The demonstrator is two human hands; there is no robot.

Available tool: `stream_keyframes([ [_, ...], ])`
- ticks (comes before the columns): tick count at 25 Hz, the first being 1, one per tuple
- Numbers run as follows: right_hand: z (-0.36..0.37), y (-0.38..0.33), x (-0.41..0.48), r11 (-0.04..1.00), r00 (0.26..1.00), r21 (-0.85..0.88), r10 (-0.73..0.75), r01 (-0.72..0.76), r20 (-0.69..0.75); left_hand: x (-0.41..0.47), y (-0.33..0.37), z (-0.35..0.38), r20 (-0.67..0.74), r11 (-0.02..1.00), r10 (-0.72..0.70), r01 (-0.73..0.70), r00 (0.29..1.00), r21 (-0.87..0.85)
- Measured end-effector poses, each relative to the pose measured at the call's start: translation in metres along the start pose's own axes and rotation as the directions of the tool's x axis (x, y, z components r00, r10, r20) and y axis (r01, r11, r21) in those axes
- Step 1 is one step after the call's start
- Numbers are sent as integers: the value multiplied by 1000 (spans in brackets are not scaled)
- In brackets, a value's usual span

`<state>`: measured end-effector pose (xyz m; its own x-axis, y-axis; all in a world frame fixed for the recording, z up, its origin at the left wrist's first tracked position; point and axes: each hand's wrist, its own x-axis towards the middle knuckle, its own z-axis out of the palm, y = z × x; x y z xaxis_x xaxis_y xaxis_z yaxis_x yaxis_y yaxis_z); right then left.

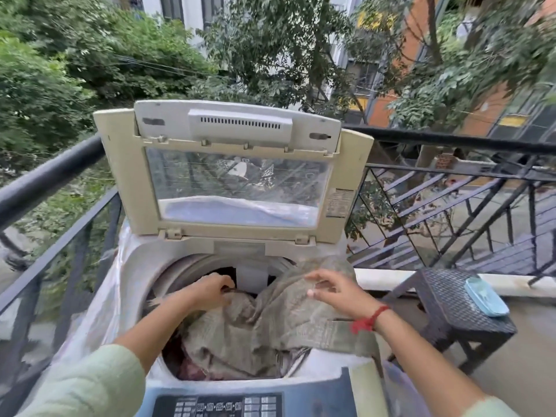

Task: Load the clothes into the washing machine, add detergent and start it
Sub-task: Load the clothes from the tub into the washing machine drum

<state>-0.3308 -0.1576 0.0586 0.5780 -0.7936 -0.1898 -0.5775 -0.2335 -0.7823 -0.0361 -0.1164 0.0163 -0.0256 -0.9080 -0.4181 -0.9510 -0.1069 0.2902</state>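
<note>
The washer (135, 266) stands with its lid (129, 176) raised upright. The grey-green cloth (270, 335) lies partly in the drum and drapes over the right rim. Your left hand (210, 291) is inside the drum, fingers curled onto the cloth near the rear. Your right hand (334, 291) is over the draped part, fingers spread, gripping nothing. The control panel (216, 406) sits at the front edge. A blue item (484, 296) lies on the stool (445, 296) to the right.

Left hand (212, 291) in the open washing machine (135, 266), fingers (227, 288) around grey-green cloth (270, 335); right hand (334, 291) loose above it.
</note>
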Motion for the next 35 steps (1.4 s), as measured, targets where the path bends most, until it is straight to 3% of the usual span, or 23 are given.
stream_keyframes([
  [2,-30,53,-16,989,961,34,148,-144,-234,14,30,8,-125,981,66,-87,990,-173],
  [3,-42,76,-25,970,936,-23,228,-243,-270,20,51,12,-167,956,111,-151,980,-250],
  [5,-50,120,-43,878,892,-188,404,-440,-202,35,101,22,-262,918,229,-297,938,-262],
  [8,-41,176,-73,797,842,-312,540,-516,-14,54,193,39,-328,913,394,-406,859,34],
  [13,-19,263,-81,782,800,-301,594,-546,92,106,305,97,-21,772,432,-357,902,525],
  [17,0,315,-71,802,830,-349,547,-484,105,156,315,158,253,761,122,-254,960,597],
  [18,3,324,-70,799,822,-346,557,-492,118,170,306,178,275,708,36,-219,961,671],
  [20,20,357,-67,810,832,-331,543,-484,112,189,288,202,297,455,16,-271,955,848],
  [21,30,373,-64,835,863,-265,504,-482,18,191,289,205,395,450,3,-354,919,820],
  [23,46,386,-56,858,874,-170,469,-485,-129,178,320,187,500,553,18,-425,866,717],
  [25,54,387,-43,837,839,-98,543,-538,24,178,344,171,543,609,95,-480,834,632],
  [27,54,384,-29,870,867,-79,492,-486,83,163,348,147,480,648,223,-497,849,577],
  [30,34,374,-19,905,911,128,411,-405,-30,137,340,110,352,734,370,-503,860,457],
  [33,9,366,-40,925,915,141,372,-352,-156,116,342,70,181,685,586,-602,790,409],
  [35,-18,347,-61,939,895,155,341,-308,-289,104,340,49,74,679,653,-626,754,383],
])
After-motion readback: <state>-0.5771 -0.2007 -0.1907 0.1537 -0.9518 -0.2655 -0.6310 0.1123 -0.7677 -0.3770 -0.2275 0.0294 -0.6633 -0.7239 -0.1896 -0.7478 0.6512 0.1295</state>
